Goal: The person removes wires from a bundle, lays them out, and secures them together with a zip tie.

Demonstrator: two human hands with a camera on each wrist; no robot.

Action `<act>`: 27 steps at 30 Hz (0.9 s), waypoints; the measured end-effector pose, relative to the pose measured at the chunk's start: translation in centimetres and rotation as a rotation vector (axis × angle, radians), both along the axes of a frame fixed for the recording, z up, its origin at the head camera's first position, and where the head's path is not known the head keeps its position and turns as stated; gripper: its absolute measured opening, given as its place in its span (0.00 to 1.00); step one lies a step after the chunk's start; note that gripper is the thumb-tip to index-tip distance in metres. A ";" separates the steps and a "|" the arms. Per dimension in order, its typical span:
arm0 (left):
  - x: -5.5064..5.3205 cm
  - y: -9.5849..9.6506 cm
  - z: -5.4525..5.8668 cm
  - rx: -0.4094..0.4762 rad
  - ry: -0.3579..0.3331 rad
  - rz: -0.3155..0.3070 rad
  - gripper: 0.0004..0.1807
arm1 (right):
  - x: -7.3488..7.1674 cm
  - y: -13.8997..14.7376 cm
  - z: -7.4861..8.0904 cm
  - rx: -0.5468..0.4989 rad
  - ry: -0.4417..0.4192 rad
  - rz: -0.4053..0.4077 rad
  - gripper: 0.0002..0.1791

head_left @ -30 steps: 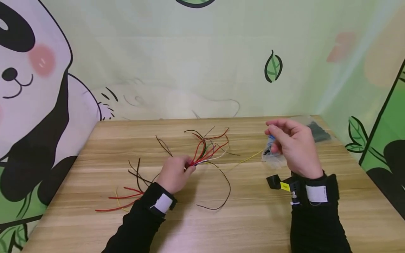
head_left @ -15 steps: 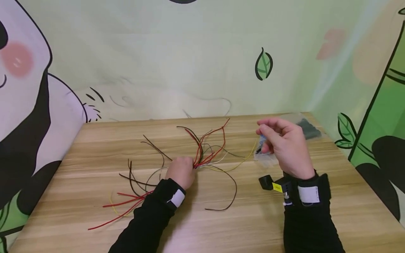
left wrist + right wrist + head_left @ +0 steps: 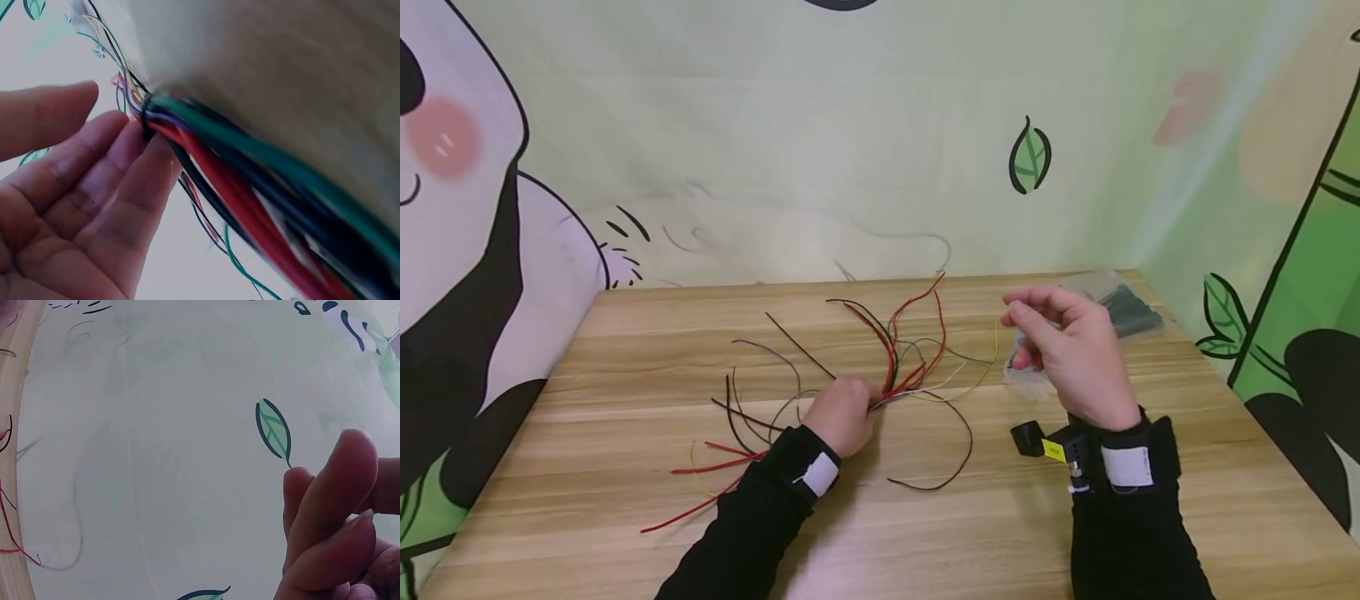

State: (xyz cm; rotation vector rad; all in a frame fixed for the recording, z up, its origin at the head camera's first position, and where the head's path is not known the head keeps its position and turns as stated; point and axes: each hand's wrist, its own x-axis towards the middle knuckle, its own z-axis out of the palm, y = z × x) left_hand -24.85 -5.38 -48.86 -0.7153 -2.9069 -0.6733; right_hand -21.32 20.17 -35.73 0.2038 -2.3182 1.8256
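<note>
My left hand (image 3: 842, 417) holds a bundle of thin electrical wires (image 3: 219, 169) at its middle, close over the table. Red, black, green and purple strands show in the left wrist view, with a black band (image 3: 145, 115) round them at my fingertips. Loose ends fan out on both sides, among them a red wire (image 3: 939, 333) and a yellow wire (image 3: 981, 379). My right hand (image 3: 1078, 358) is raised to the right, its fingers loosely bent and thumb near the index fingertip. Nothing shows in its fingers.
Behind my right hand lies a small clear plastic bag (image 3: 1026, 379). A larger clear bag (image 3: 1131, 312) with dark grey contents lies at the back right of the wooden table (image 3: 962, 550). A wrist camera (image 3: 1027, 439) juts from the right wrist. A printed cloth wall (image 3: 760, 167) stands behind.
My left hand has shifted to the right with the wire bundle, and the loose ends have swung. The right hand keeps its pose. The head view has turned slightly to the right.
</note>
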 end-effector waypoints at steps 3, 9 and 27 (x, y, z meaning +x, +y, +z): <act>0.0 -0.1 -0.1 0.010 -0.025 -0.001 0.05 | -0.1 -0.2 -0.1 0.029 -0.001 -0.005 0.13; 0.1 -0.5 0.0 0.020 -0.076 0.088 0.06 | -0.1 -0.7 -0.1 0.041 -0.003 0.011 0.15; 4.6 -6.8 4.1 0.076 0.022 0.194 0.21 | -1.2 -1.3 -2.1 0.194 -0.035 0.036 0.14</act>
